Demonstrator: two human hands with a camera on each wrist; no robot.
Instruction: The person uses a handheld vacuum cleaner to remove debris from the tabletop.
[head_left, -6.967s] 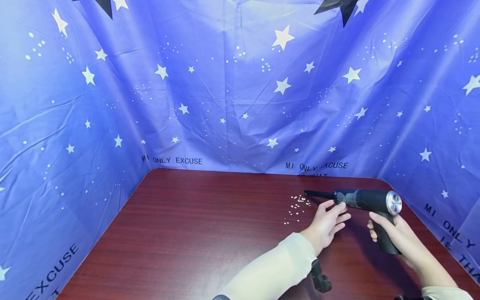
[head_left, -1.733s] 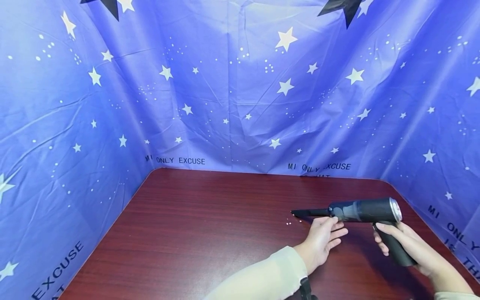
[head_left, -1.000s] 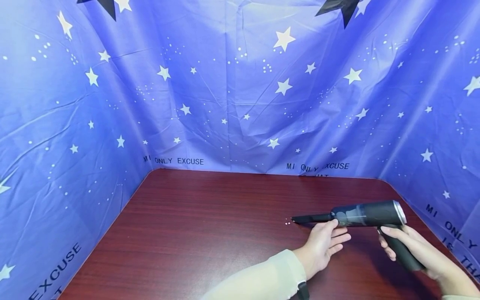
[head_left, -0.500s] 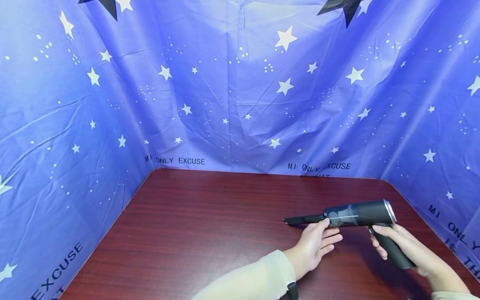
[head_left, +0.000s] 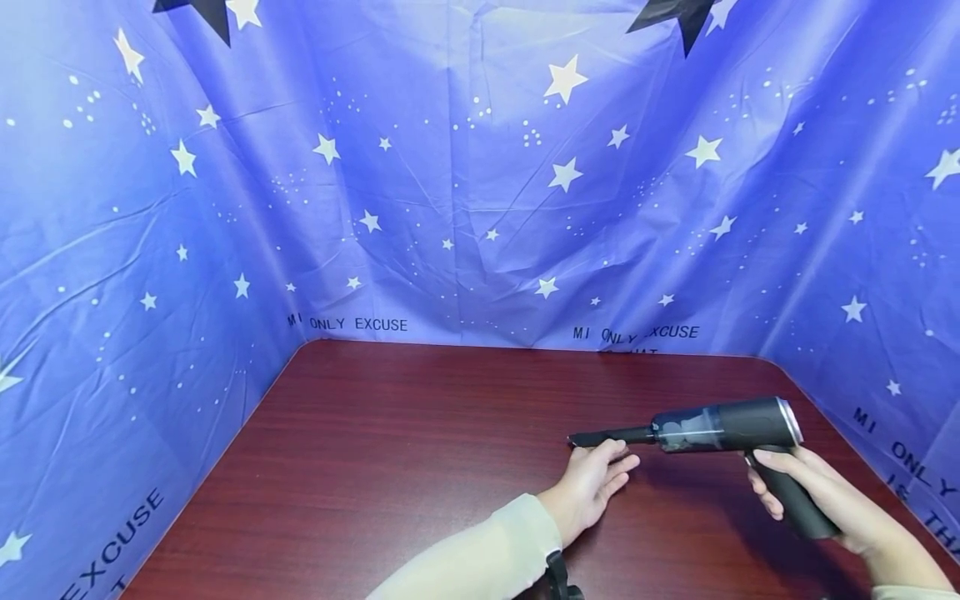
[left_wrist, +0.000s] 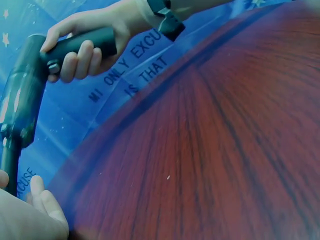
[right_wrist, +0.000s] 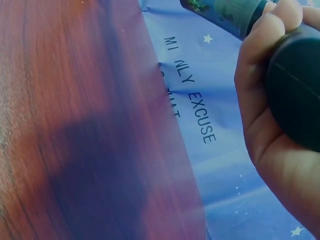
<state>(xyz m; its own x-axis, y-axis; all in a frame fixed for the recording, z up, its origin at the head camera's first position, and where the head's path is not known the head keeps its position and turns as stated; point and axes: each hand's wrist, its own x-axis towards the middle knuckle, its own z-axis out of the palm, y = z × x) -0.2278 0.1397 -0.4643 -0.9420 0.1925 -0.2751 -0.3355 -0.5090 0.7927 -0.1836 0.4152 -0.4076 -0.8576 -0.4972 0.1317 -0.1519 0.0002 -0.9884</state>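
Note:
My right hand (head_left: 810, 487) grips the handle of a black handheld vacuum cleaner (head_left: 750, 423), fingers curled round it. The vacuum points left, with a clear dust chamber (head_left: 686, 429) and a slim black nozzle (head_left: 630, 435) whose tip is at the tabletop. My left hand (head_left: 588, 487) is at the nozzle, its fingers extended and thumb side touching it; part of the nozzle is hidden behind it. In the left wrist view the nozzle runs between the thumb and the fingers (left_wrist: 50, 205). Pale bits show in the chamber in the right wrist view.
The dark red wooden table (head_left: 360, 467) has rounded far corners. A blue star-printed curtain (head_left: 450, 167) encloses its back and both sides. A tiny pale speck (left_wrist: 168, 177) lies on the table in the left wrist view.
Scattered white bits seen earlier by the nozzle tip no longer show on the table in the head view. The vacuum has come nearer and left; my left hand has slid left along the nozzle.

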